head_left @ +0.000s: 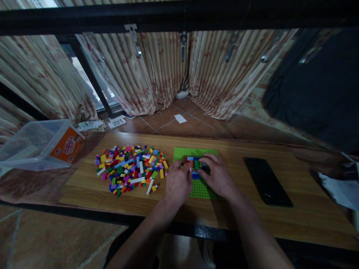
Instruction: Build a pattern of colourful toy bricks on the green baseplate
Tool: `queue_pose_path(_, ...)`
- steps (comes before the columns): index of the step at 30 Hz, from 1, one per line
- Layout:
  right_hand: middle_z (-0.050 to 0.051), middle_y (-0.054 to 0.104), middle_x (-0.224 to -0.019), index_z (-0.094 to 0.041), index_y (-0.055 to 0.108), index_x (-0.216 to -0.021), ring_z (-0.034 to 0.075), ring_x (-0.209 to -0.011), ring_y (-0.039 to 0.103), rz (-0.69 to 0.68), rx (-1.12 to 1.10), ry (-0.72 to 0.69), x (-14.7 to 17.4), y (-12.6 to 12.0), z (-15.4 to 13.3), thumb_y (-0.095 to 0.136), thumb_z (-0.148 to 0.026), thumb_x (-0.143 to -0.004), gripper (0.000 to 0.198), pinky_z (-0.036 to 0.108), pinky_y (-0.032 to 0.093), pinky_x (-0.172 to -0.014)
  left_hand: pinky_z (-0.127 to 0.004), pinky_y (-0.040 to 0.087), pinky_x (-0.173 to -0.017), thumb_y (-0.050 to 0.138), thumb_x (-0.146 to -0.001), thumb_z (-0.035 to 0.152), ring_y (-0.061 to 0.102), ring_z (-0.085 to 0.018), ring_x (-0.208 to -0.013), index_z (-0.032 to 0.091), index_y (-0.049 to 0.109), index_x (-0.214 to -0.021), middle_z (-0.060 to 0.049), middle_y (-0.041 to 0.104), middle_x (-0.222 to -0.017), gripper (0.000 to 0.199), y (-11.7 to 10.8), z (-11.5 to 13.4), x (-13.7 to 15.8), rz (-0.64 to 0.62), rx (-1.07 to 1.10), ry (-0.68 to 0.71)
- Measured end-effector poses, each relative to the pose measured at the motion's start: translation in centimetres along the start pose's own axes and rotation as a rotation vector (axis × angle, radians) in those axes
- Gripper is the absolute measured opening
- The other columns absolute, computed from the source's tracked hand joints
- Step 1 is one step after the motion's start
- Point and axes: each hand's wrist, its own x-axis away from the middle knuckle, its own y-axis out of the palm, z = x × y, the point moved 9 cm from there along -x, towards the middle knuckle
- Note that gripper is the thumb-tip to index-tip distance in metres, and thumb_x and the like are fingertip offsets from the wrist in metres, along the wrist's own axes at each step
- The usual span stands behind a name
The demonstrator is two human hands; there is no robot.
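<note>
A green studded baseplate (pixel 204 192) lies on the wooden board, with a small structure of toy bricks (pixel 195 175) on it. Blue, red, white and green bricks show in the structure. My left hand (pixel 178 181) is at its left side, fingers curled in against the bricks. From the right, my right hand (pixel 218 175) reaches in with thumb and fingers closed about the structure's right side, near a green brick. My fingers hide part of the structure, and any single small brick between them cannot be made out. A wide heap of loose toy bricks (pixel 131 168) spreads left of my left hand.
A black phone-like slab (pixel 267 182) lies to the right on the wooden board (pixel 238 209). At the far left stands a clear plastic box (pixel 36 149) with an orange label. Curtains (pixel 162 74) hang behind, and a white paper (pixel 180 118) lies on the tiled floor.
</note>
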Motion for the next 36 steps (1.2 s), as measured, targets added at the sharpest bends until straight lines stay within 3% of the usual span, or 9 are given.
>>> queue_pose_path(6,0.01,0.053,-0.125,-0.022,0.064,-0.111,0.028,-0.119,0.051,-0.016,-0.042,0.003,-0.1,0.3,0.0,0.06,-0.028,-0.084,0.029,0.048,0.043,-0.103,-0.043,0.049,-0.093,0.048,-0.089,0.018,0.055,-0.025,-0.106,0.021,0.061,-0.121,-0.012,0.056,-0.116,0.035,0.4,0.8,0.2,0.012,-0.111,0.082)
queue_pose_path(18,0.01,0.055,-0.124,-0.022,0.065,-0.114,0.028,-0.117,0.053,-0.018,-0.065,0.029,-0.3,0.6,0.4,0.06,-0.029,-0.084,0.031,0.048,0.044,-0.101,-0.041,0.045,-0.1,0.046,-0.09,0.018,0.049,-0.025,-0.116,0.02,0.057,-0.126,-0.012,0.051,-0.125,0.038,0.7,0.8,0.4,-0.002,-0.074,0.079)
queue_pose_path(25,0.009,0.057,-0.122,-0.025,0.065,-0.113,0.026,-0.114,0.056,0.01,-0.13,0.053,-0.2,0.3,0.7,0.061,-0.027,-0.082,0.031,0.048,0.045,-0.1,-0.045,0.043,-0.099,0.043,-0.09,0.017,0.048,-0.028,-0.117,0.02,0.051,-0.133,-0.015,0.046,-0.134,0.044,1.3,1.2,0.7,-0.074,-0.144,0.081)
queue_pose_path(30,0.009,0.062,-0.114,-0.023,0.065,-0.108,0.023,-0.107,0.059,0.066,-0.224,0.113,-0.4,-0.3,1.1,0.056,-0.028,-0.084,0.026,0.044,0.046,-0.098,-0.045,0.045,-0.096,0.04,-0.091,0.017,0.05,-0.029,-0.116,0.021,0.05,-0.134,-0.015,0.046,-0.135,0.044,1.5,1.4,0.6,-0.124,-0.228,0.043)
queue_pose_path(36,0.01,0.067,-0.102,-0.019,0.069,-0.097,0.022,-0.094,0.063,0.14,-0.25,0.281,-0.7,0.5,2.3,0.055,-0.03,-0.081,0.024,0.041,0.049,-0.089,-0.046,0.047,-0.092,0.041,-0.091,0.018,0.05,-0.032,-0.115,0.021,0.048,-0.135,-0.016,0.045,-0.138,0.045,1.9,1.5,0.6,-0.162,-0.294,0.033)
